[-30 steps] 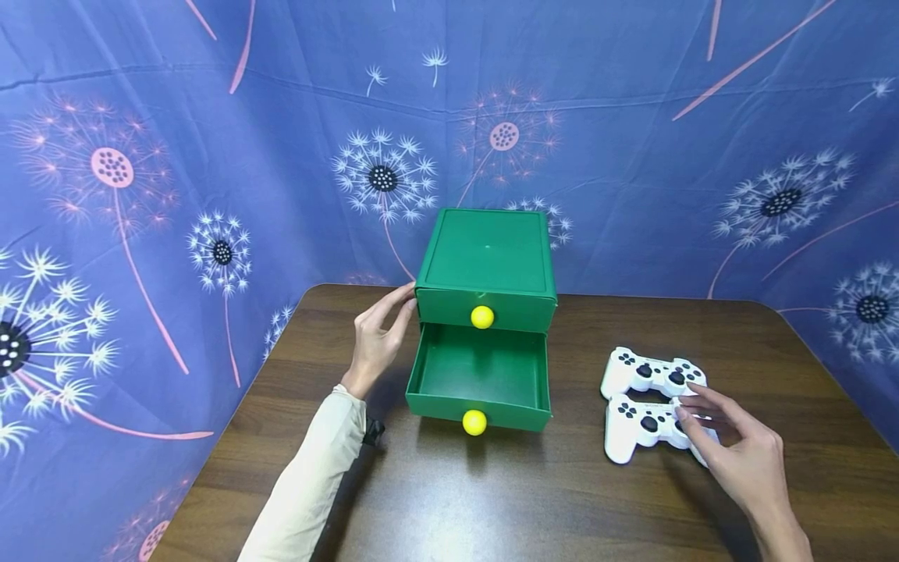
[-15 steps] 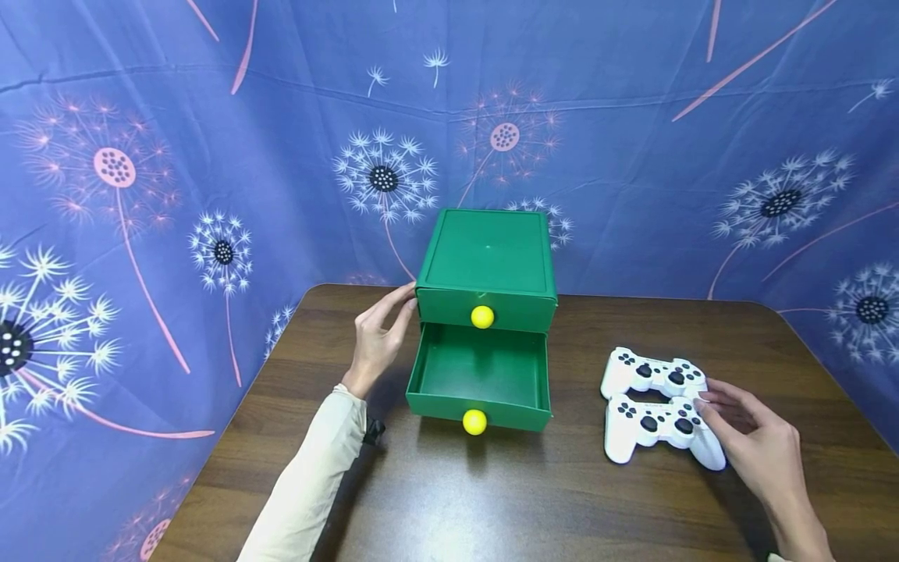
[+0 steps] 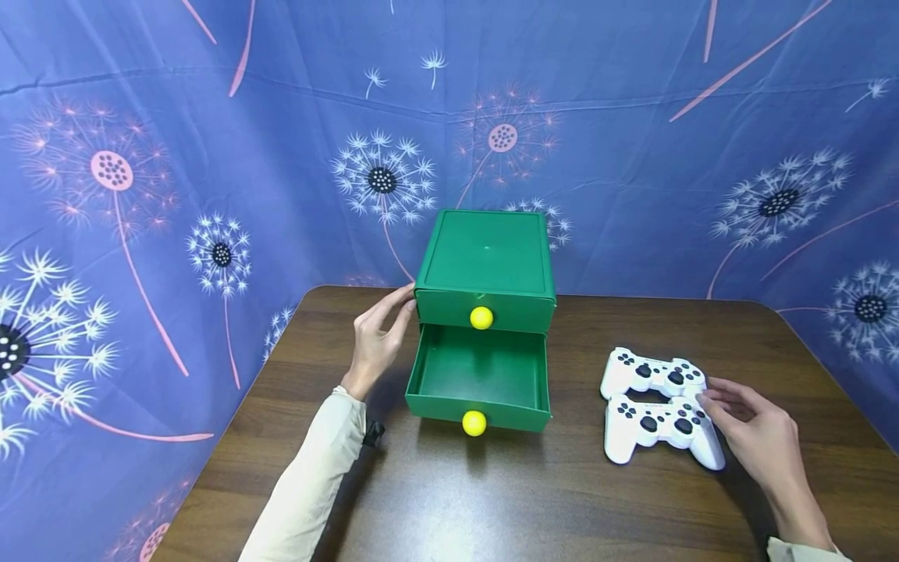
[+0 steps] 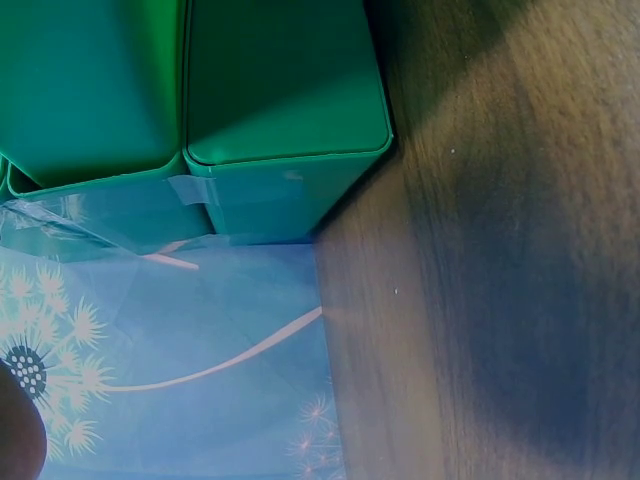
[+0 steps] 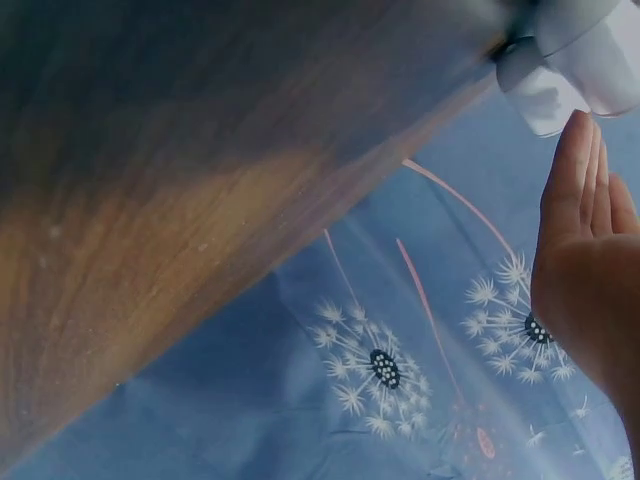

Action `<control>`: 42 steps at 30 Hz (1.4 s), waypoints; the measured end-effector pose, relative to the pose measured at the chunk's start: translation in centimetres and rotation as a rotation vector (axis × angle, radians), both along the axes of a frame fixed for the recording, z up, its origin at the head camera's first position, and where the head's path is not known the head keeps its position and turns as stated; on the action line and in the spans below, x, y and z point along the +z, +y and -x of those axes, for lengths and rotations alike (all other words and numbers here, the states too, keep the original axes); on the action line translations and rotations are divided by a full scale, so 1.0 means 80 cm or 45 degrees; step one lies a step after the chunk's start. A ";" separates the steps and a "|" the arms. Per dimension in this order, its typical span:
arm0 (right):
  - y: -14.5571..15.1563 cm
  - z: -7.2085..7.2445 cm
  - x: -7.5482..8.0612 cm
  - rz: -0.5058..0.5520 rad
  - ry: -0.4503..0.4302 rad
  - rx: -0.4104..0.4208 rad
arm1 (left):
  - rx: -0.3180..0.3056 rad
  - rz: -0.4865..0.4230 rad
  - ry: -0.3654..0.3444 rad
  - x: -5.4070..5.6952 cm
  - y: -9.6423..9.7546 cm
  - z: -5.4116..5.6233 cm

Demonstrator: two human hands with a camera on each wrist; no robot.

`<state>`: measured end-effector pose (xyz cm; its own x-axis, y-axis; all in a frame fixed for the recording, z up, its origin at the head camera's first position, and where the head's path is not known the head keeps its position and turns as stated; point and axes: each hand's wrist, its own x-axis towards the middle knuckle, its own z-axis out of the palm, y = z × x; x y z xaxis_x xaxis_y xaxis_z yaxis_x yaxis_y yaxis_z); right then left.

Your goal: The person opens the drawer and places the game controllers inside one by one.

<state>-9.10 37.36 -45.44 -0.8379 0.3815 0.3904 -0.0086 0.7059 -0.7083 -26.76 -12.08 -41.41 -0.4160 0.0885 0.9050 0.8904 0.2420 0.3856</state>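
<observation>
A green two-drawer cabinet [image 3: 488, 254] stands mid-table in the head view. Its upper drawer [image 3: 445, 307] is closed; the lower drawer [image 3: 477, 375] is pulled out with nothing inside. Both have yellow ball knobs. My left hand [image 3: 378, 341] rests its extended fingers and thumb against the cabinet's left side. To the right lie two white game controllers, a rear controller [image 3: 618, 377] and a front controller [image 3: 666, 427], one close behind the other. At their right ends is my right hand [image 3: 762, 437], fingers loosely extended; its fingertips seem to touch them.
The brown wooden table [image 3: 506, 499] ends at a blue dandelion-print cloth [image 3: 295, 156] behind and at both sides. Clear tape [image 4: 195, 190] shows on the cabinet's side in the left wrist view. A small black object [image 3: 374, 432] sits by the left wrist.
My right hand has drawn back to the right, from over the front controller's right grip to beside both controllers. The left hand, cabinet and controllers look the same.
</observation>
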 end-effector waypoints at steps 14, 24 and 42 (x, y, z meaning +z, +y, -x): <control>0.007 0.007 -0.008 -0.067 -0.127 -0.032 | 0.010 0.003 0.010 -0.003 0.000 0.001; 0.013 0.009 -0.012 -0.139 -0.290 -0.090 | 0.008 -0.003 0.004 -0.003 0.000 0.001; 0.008 0.030 -0.004 0.063 -0.555 -0.248 | -0.001 -0.016 0.017 -0.001 0.002 0.000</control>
